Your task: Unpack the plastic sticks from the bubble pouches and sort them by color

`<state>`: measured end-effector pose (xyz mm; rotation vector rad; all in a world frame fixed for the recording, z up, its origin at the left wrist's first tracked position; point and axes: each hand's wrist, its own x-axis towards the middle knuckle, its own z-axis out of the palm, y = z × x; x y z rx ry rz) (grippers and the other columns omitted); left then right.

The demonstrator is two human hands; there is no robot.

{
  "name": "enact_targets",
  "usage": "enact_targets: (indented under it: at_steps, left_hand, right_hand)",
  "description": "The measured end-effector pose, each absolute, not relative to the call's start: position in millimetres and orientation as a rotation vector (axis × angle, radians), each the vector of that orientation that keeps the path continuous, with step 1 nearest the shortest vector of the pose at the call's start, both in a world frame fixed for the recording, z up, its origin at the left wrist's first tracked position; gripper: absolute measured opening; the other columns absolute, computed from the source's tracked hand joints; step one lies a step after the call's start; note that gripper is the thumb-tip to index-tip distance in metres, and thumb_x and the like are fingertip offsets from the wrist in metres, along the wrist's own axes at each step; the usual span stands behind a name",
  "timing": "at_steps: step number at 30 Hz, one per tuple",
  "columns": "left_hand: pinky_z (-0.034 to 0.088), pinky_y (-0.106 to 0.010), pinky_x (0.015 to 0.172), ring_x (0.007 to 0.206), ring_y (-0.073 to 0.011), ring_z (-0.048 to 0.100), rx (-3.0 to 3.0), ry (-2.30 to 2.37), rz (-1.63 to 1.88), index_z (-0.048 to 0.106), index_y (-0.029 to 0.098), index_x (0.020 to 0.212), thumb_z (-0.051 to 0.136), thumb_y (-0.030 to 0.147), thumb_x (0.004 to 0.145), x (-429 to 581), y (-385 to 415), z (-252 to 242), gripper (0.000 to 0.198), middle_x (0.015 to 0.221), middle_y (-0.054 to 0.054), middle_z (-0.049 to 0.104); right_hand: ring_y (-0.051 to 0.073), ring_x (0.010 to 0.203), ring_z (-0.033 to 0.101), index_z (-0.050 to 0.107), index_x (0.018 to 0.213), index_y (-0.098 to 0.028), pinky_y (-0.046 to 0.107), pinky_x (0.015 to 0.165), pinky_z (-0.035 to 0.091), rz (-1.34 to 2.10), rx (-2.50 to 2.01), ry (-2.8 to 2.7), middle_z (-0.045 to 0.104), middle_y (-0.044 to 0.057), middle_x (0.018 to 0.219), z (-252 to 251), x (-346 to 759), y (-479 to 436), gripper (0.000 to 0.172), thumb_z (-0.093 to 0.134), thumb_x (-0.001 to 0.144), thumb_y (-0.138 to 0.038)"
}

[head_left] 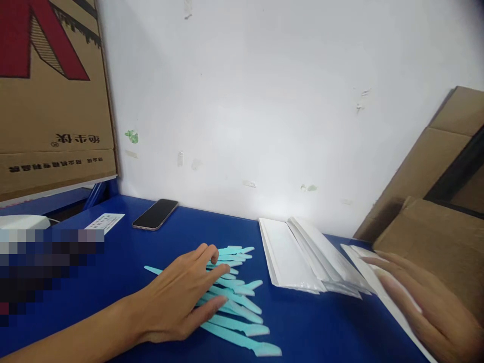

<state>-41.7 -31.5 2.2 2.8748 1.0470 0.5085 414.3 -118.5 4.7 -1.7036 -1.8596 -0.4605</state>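
My left hand point(185, 295) lies on a loose pile of several turquoise plastic razor-like sticks point(238, 302) on the blue table point(124, 272); its fingers are curled over the sticks, thumb stretched along one. My right hand point(427, 297) rests at the right edge, fingers stretched out flat on a long white sleeve point(372, 277). Between the hands sits a fanned stack of white paper sleeves point(302, 254).
A dark phone point(155, 214) lies face up near the white wall. A small white card point(104, 222) lies left of it. A large cardboard box point(53, 96) stands at the left, more brown cartons point(434, 201) at the right. A blurred patch covers the left table edge.
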Motion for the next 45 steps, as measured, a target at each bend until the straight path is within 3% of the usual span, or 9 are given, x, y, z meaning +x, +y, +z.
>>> enact_targets:
  at_steps: [3, 7, 11, 14, 17, 23, 30, 37, 45]
  left_hand:
    - [0.042, -0.054, 0.107, 0.127, -0.033, 0.05, 2.795, 1.213, 0.676, 0.06, 0.028, 0.136, 0.028, 0.048, 0.109, -43.0, -23.1, -2.2, 0.046, 0.137, -0.012, 0.056]
    - [0.029, -0.063, 0.115, 0.149, -0.043, 0.029, 2.642, 1.666, 0.658, 0.055, 0.027, 0.148, 0.021, 0.054, 0.109, -55.1, -2.7, -12.5, 0.059, 0.15, -0.015, 0.052]
    - [0.02, -0.078, 0.111, 0.152, -0.0538, 0.016, 2.448, 1.925, 0.426, 0.043, 0.029, 0.157, 0.023, 0.066, 0.104, -73.4, 17.2, -28.3, 0.068, 0.16, -0.018, 0.043]
    - [0.017, -0.079, 0.112, 0.152, -0.054, 0.005, 2.273, 1.912, 0.317, 0.032, 0.029, 0.161, 0.022, 0.073, 0.101, -75.9, 21.3, -32.4, 0.075, 0.167, -0.02, 0.026]
    - [0.018, -0.078, 0.113, 0.153, -0.0504, 0.0, 2.177, 1.828, 0.356, 0.024, 0.03, 0.163, 0.02, 0.075, 0.101, -66.8, 16.1, -27.7, 0.077, 0.169, -0.018, 0.016]
    - [0.025, -0.069, 0.119, 0.155, -0.0393, 0.003, 2.09, 1.65, 0.549, 0.021, 0.034, 0.163, 0.013, 0.069, 0.104, -45.5, -1.1, -22.2, 0.069, 0.17, -0.01, 0.014]
    - [0.046, -0.06, 0.109, 0.155, -0.0367, 0.019, 2.256, 1.518, 0.694, 0.022, 0.043, 0.162, 0.018, 0.055, 0.11, -41.8, -14.9, -41.0, 0.054, 0.169, -0.005, 0.027]
    - [0.025, -0.065, 0.121, 0.157, -0.0374, 0.012, 2.524, 1.419, 0.601, 0.03, 0.039, 0.161, 0.034, 0.067, 0.104, -39.6, -14.5, -28.7, 0.064, 0.169, -0.006, 0.025]
    - [0.028, -0.055, 0.123, 0.155, -0.0338, 0.025, 2.789, 1.257, 0.499, 0.017, 0.035, 0.164, 0.047, 0.078, 0.093, -42.1, -28.8, -36.9, 0.088, 0.168, -0.006, 0.027]
  right_hand:
    - [0.034, 0.14, 0.048, 0.055, 0.14, -0.037, 0.065, 0.118, 0.036, -0.443, -1.682, -1.935, 0.053, 0.006, 0.15, 18.1, 372.1, -101.4, 0.044, 0.041, 0.103, -0.055]
    - [0.035, 0.142, 0.047, 0.057, 0.141, -0.034, 0.062, 0.115, 0.042, -0.47, -1.586, -2.056, 0.051, 0.006, 0.154, 24.8, 322.6, -93.6, 0.045, 0.042, 0.104, -0.053]
    - [0.037, 0.151, 0.032, 0.027, 0.162, -0.039, 0.059, 0.115, 0.044, -0.22, -1.449, -2.326, 0.026, 0.002, 0.169, 6.0, 267.4, -99.5, 0.067, 0.052, 0.101, -0.052]
    - [0.042, 0.153, 0.014, 0.005, 0.164, -0.041, 0.066, 0.116, 0.034, 0.07, -1.287, -2.608, 0.009, 0.003, 0.171, -13.6, 227.5, -95.6, 0.087, 0.058, 0.097, -0.06]
    - [0.043, 0.153, 0.004, 0.004, 0.164, -0.04, 0.071, 0.117, 0.022, 0.327, -1.318, -2.697, 0.001, 0.004, 0.169, -21.9, 202.4, -86.2, 0.084, 0.053, 0.099, -0.062]
    - [0.038, 0.155, 0.002, 0.014, 0.164, -0.031, 0.065, 0.122, 0.014, 0.514, -1.377, -2.643, 0.002, 0.005, 0.169, -13.2, 192.0, -80.2, 0.074, 0.046, 0.103, -0.058]
    - [0.036, 0.156, 0.002, 0.014, 0.165, -0.029, 0.061, 0.125, 0.014, 0.449, -1.374, -2.601, 0.004, 0.005, 0.169, -18.2, 188.8, -78.7, 0.07, 0.042, 0.106, -0.054]
    - [0.033, 0.157, 0.004, 0.016, 0.165, -0.024, 0.057, 0.127, 0.018, 0.459, -1.371, -2.536, 0.006, 0.004, 0.17, -19.1, 187.5, -75.8, 0.068, 0.04, 0.107, -0.05]
    - [0.028, 0.158, 0.004, 0.013, 0.164, -0.007, 0.047, 0.129, 0.016, 0.446, -1.527, -2.477, 0.007, 0.009, 0.17, -14.7, 173.3, -66.4, 0.072, 0.025, 0.109, -0.052]
